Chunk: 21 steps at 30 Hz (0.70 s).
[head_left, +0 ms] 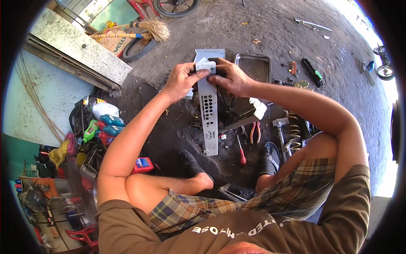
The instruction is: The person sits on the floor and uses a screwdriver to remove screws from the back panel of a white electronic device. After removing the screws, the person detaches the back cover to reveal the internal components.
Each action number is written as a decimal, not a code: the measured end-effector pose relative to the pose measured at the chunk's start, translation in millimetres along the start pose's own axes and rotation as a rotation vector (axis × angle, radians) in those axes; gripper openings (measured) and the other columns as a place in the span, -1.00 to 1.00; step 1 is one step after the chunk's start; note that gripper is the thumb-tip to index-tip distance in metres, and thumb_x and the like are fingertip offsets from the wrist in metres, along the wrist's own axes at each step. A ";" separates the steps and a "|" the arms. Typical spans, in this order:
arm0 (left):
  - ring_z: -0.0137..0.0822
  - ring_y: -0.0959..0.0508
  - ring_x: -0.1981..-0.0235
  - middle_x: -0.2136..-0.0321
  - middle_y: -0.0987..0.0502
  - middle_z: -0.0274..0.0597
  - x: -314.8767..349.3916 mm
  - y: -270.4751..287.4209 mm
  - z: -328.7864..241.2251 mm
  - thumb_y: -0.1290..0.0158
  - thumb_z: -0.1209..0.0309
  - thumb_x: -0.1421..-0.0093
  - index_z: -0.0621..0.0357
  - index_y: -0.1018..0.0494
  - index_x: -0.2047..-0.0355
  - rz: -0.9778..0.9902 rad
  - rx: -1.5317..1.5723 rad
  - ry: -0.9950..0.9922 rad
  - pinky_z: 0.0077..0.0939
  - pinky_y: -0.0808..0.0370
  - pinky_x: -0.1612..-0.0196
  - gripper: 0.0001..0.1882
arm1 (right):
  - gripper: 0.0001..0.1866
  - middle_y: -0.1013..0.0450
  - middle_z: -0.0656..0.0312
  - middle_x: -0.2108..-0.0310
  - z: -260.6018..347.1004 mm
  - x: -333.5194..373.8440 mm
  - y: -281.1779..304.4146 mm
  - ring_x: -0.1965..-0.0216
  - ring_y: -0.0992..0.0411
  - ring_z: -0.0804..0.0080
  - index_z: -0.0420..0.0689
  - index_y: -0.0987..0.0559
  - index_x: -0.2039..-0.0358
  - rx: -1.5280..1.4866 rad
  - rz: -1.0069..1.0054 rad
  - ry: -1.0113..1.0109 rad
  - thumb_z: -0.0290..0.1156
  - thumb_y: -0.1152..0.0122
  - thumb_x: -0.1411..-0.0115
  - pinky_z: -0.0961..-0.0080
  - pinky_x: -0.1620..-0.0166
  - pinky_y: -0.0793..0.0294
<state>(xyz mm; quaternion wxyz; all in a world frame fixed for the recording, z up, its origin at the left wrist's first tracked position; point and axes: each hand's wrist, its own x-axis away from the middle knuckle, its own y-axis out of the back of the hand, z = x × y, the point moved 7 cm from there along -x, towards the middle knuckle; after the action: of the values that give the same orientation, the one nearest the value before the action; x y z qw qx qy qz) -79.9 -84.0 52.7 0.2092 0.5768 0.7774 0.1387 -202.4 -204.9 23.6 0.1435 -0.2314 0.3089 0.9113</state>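
Grey oily concrete floor (270, 29), open workshop. Left hand (182, 79) and right hand (230, 77), both closed, pinch top of one perforated metal bracket (209, 114) between them. Below right hand: one screwdriver (241, 151), one pliers (255, 131), one hammer (280, 129).

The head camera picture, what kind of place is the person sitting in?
Probably a small repair workshop. Hand tools lie on the stained concrete floor: pliers, a hammer and a red screwdriver. A wheel stands nearby, and both hands hold a perforated metal panel.
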 end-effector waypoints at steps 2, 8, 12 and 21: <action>-0.55 -0.67 0.21 0.18 -0.76 -0.27 3.9 -0.1 6.0 -0.27 0.31 -0.49 0.35 -0.70 -0.02 0.020 0.138 0.040 -0.53 -0.63 0.11 -0.69 | -0.53 -0.51 -0.20 -0.21 4.6 -0.4 -5.1 -0.23 -0.54 -0.21 -0.36 -0.66 -0.14 -0.062 0.026 0.004 -0.21 -0.31 -0.43 0.08 -0.31 -0.53; -0.52 -0.70 0.21 0.18 -0.76 -0.27 7.5 3.9 9.1 -0.28 0.34 -0.48 0.34 -0.69 -0.05 -0.065 0.195 0.070 -0.54 -0.65 0.09 -0.70 | -0.50 -0.52 -0.18 -0.21 -0.7 -4.7 -5.4 -0.22 -0.55 -0.20 -0.37 -0.65 -0.15 -0.008 0.045 -0.184 -0.18 -0.32 -0.43 0.08 -0.30 -0.52; -0.51 -0.70 0.22 0.18 -0.76 -0.27 6.6 1.8 7.9 -0.27 0.38 -0.48 0.33 -0.68 -0.07 -0.058 0.183 0.036 -0.54 -0.65 0.09 -0.71 | -0.47 -0.56 -0.18 -0.12 -2.1 -6.1 -3.1 -0.14 -0.60 -0.19 -0.38 -0.66 -0.14 0.001 0.028 -0.055 -0.13 -0.35 -0.43 0.07 -0.21 -0.57; -0.54 -0.68 0.22 0.20 -0.76 -0.29 12.0 2.6 4.0 -0.25 0.32 -0.50 0.32 -0.68 -0.06 -0.121 0.143 0.035 -0.54 -0.65 0.12 -0.70 | -0.54 -0.58 -0.22 -0.06 -2.1 -8.0 -4.2 -0.03 -0.62 -0.24 -0.35 -0.68 -0.06 0.084 0.028 -0.077 -0.16 -0.32 -0.45 0.05 -0.11 -0.62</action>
<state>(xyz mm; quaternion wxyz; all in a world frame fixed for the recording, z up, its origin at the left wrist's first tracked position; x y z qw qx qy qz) -78.8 -71.9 48.4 0.1619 0.5398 0.8222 0.0800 -193.2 -204.0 24.1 0.1521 -0.1858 0.3442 0.9077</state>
